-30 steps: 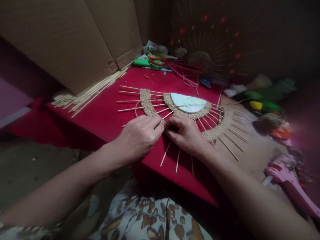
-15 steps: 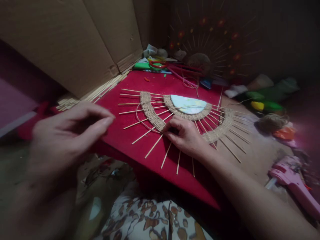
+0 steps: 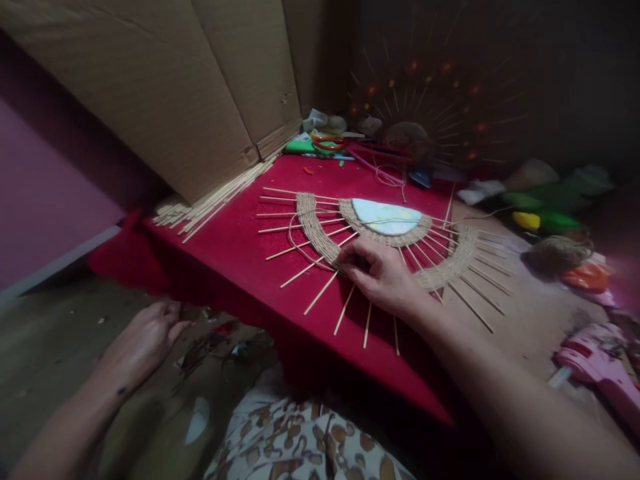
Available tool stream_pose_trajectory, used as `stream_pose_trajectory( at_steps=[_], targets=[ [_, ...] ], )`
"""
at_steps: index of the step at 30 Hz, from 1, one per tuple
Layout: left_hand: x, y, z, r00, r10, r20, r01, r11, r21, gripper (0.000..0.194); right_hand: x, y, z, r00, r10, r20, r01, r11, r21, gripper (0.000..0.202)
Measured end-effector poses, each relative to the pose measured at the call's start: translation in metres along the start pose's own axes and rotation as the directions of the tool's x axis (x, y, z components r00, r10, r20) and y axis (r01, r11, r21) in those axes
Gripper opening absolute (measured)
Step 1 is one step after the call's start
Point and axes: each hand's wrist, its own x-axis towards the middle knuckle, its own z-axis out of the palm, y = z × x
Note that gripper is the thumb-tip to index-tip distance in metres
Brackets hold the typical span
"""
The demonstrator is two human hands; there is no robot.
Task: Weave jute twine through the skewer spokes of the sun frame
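A half-round fan frame of thin sticks [image 3: 320,294] lies on the red cloth [image 3: 225,247]. Its centre is a pale blue half-disc [image 3: 385,217] bordered by woven twine. Further out, a woven twine band [image 3: 313,230] crosses the sticks on the left, and another band [image 3: 450,267] on the right. My right hand [image 3: 377,270] is closed, thumb and fingers pinching the left band's end at a stick. A loose loop of twine [image 3: 291,233] curves out from there. My left hand [image 3: 147,337] hangs beyond the table's front edge, fingers curled; their inner side is hidden.
Bundled sticks [image 3: 205,203] lie along a cardboard panel [image 3: 165,87]. Scissors [image 3: 327,142] and scraps sit at the back. A pink glue gun [image 3: 595,360], a ball of twine [image 3: 560,252] and coloured bits crowd the right. Another decorated stick fan [image 3: 425,113] stands behind.
My left hand has moved down and away from the camera, off beside the table edge. My right hand keeps its pinch on the band. The view has shifted slightly left.
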Motion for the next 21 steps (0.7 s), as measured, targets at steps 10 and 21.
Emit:
stream_pose_trajectory(
  at_steps=[10,21],
  targets=[
    [-0.021,0.034,-0.028,0.937,-0.346,0.044,0.332,0.849,-0.410,0.037,0.000,0.006,0.003,0.999,-0.033,0.001,0.033,0.999,0.000,0.014],
    [-0.050,0.118,-0.051,0.951,-0.182,0.249,0.285,0.216,-0.934,0.031,0.004,0.017,0.010,0.994,-0.104,-0.039,0.101,0.992,-0.070,0.013]
  ],
)
